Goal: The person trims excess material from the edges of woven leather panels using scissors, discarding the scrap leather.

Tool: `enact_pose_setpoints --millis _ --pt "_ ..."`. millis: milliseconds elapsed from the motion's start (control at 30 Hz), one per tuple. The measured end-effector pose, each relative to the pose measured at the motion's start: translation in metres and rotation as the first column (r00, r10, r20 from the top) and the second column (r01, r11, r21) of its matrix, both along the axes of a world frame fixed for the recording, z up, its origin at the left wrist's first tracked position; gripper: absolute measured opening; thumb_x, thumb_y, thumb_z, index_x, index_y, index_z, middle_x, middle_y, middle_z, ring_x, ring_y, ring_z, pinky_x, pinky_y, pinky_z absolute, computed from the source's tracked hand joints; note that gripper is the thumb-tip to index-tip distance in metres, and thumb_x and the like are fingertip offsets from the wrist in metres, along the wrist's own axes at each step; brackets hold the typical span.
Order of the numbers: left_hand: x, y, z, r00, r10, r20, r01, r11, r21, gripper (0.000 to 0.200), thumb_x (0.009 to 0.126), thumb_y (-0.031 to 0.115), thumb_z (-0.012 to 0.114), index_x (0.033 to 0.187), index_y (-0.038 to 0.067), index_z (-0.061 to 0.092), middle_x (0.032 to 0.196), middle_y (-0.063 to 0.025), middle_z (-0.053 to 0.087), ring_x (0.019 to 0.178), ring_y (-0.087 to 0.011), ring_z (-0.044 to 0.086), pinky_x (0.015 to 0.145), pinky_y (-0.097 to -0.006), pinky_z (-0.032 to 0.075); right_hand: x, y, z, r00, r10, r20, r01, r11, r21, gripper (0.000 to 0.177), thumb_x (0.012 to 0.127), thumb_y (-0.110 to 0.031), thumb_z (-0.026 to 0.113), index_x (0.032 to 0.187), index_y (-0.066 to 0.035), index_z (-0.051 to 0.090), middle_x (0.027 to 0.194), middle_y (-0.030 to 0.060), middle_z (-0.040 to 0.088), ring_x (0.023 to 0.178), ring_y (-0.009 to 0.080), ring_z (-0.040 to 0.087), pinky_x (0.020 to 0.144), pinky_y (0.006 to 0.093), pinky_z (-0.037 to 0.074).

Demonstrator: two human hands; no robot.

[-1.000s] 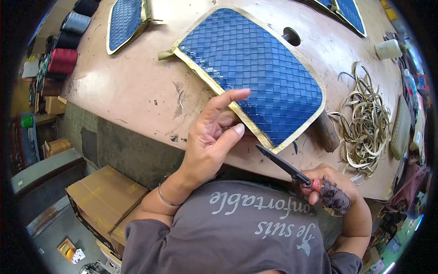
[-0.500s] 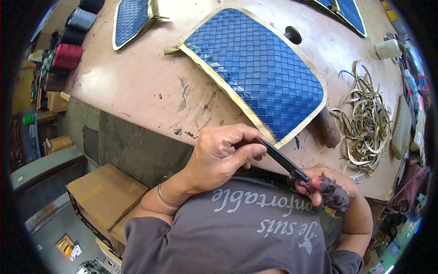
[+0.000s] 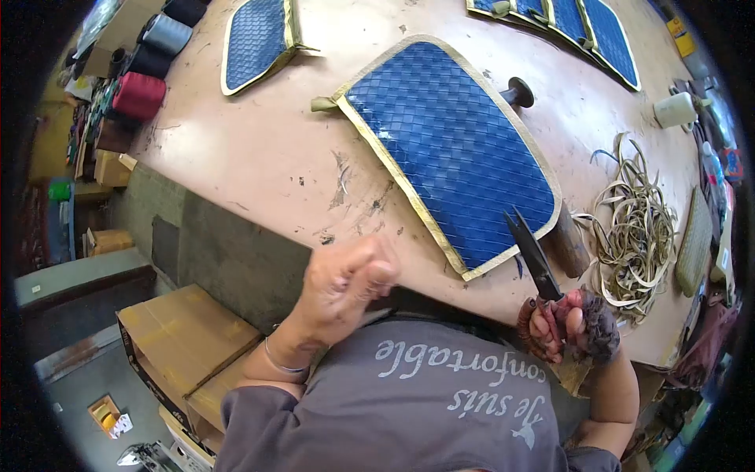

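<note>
My left hand (image 3: 344,285) is closed in a fist above the table's near edge, slightly blurred; whatever its fingers may hold is hidden. In my right hand (image 3: 568,321) is a pair of dark scissors (image 3: 538,259), gripped at the handles, with the blades pointing up and away and their tips slightly parted. A dark cloth wrap (image 3: 602,334) goes round part of this hand. Beyond both hands lies a blue woven panel (image 3: 444,149) edged with gold-coloured binding. The scissor tips overlap its near right corner in view.
The table (image 3: 259,165) also holds another blue panel (image 3: 255,47), several joined ones (image 3: 578,31), a wooden-handled tool (image 3: 568,244), a tangle of tan strips (image 3: 633,220) and a white bottle (image 3: 673,111). Thread spools (image 3: 140,96) line the left side; a cardboard box (image 3: 189,338) stands below.
My left hand has come away from the scissor tips and moved left. My right hand has turned the scissors more upright, their tips now parted. The view has shifted slightly.
</note>
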State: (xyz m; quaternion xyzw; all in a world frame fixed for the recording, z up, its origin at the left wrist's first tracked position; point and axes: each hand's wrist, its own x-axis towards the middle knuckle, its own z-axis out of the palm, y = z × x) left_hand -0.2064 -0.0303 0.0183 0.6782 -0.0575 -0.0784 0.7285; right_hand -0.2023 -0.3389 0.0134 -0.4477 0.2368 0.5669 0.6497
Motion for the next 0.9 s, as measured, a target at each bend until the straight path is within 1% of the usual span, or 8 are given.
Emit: enact_pose_setpoints --millis 167,267,400,533,633,733,833,900 --pt "0.002 0.034 0.015 0.971 -0.240 0.006 0.200 0.824 0.530 0.016 0.067 0.008 0.063 0.066 0.003 0.047 0.070 -0.0088 0.051 0.068 -0.0217 0.051 0.061 -0.0286 0.041 0.007 0.004 -0.002 0.999 0.014 0.029 -0.019 0.985 0.169 0.054 0.070 -0.057 0.047 0.071 -0.003 0.049 0.060 0.0037 0.046 0.049 0.0134 0.045 0.041 0.0215 0.036" --pt "0.001 0.038 0.012 0.944 -0.244 0.223 0.022 0.720 0.694 0.018 0.063 0.003 0.063 0.076 0.004 0.051 0.079 -0.0071 0.051 0.065 -0.0248 0.049 0.058 -0.0280 0.041 0.007 0.000 -0.005 0.997 0.063 0.040 -0.069 0.983 0.171 0.058 0.068 -0.061 0.046 0.072 -0.003 0.049 0.061 0.0034 0.044 0.053 0.0145 0.045 0.042 0.0214 0.034" --pt "-0.007 0.059 0.022 0.968 -0.029 -0.251 0.179 0.780 0.599 0.014 0.068 0.005 0.062 0.077 0.004 0.052 0.071 -0.0083 0.052 0.059 -0.0225 0.051 0.053 -0.0271 0.041 0.006 -0.009 -0.023 0.994 0.112 0.011 -0.112 0.962 0.250 0.058 0.068 -0.059 0.039 0.076 -0.002 0.044 0.066 0.0068 0.043 0.053 0.0202 0.045 0.044 0.0262 0.037" --pt "0.005 0.050 0.010 0.985 0.069 0.157 -0.159 0.715 0.681 0.008 0.075 0.005 0.057 0.071 0.001 0.051 0.068 -0.0080 0.053 0.063 -0.0111 0.051 0.054 -0.0225 0.040 0.010 -0.012 -0.021 0.990 0.138 0.005 -0.137 0.975 0.173 0.058 0.066 -0.059 0.040 0.075 -0.002 0.044 0.064 0.0064 0.041 0.055 0.0203 0.044 0.046 0.0276 0.038" --pt "0.016 0.056 0.003 0.983 0.074 0.165 -0.163 0.760 0.629 0.008 0.079 0.006 0.052 0.074 0.001 0.050 0.068 -0.0057 0.053 0.064 -0.0107 0.051 0.056 -0.0222 0.040 0.016 -0.002 -0.007 0.981 0.179 0.073 -0.185 0.979 0.089 0.059 0.066 -0.060 0.039 0.074 -0.002 0.043 0.064 0.0057 0.039 0.055 0.0191 0.043 0.046 0.0273 0.038" --pt "0.031 0.059 -0.006 0.978 0.208 0.020 -0.184 0.813 0.552 0.005 0.080 0.005 0.050 0.078 0.001 0.051 0.078 -0.0036 0.055 0.067 -0.0103 0.051 0.059 -0.0224 0.041 0.021 0.002 -0.006 0.994 0.102 -0.035 -0.093 0.976 0.198 0.062 0.053 -0.056 0.068 0.077 -0.003 0.047 0.068 0.0004 0.045 0.056 0.0111 0.046 0.048 0.0234 0.038" --pt "0.058 0.043 -0.017 0.880 0.467 0.093 -0.475 0.847 0.238 0.009 0.081 0.008 0.049 0.076 0.001 0.052 0.076 -0.0026 0.057 0.065 -0.0092 0.050 0.060 -0.0214 0.042 0.020 0.001 -0.007 0.997 0.070 -0.013 -0.067 0.984 0.167 0.061 0.054 -0.054 0.069 0.078 -0.002 0.048 0.065 0.0004 0.045 0.055 0.0113 0.046 0.048 0.0236 0.038" --pt "0.071 0.040 -0.014 0.872 0.442 0.209 -0.489 0.788 0.374 0.015 0.083 0.012 0.048 0.074 0.000 0.052 0.079 -0.0049 0.057 0.064 -0.0091 0.050 0.059 -0.0203 0.041 0.023 0.009 0.000 0.998 0.054 -0.022 -0.049 0.982 0.183 0.059 0.055 -0.052 0.069 0.078 -0.003 0.048 0.064 0.0007 0.045 0.055 0.0114 0.046 0.048 0.0235 0.038"
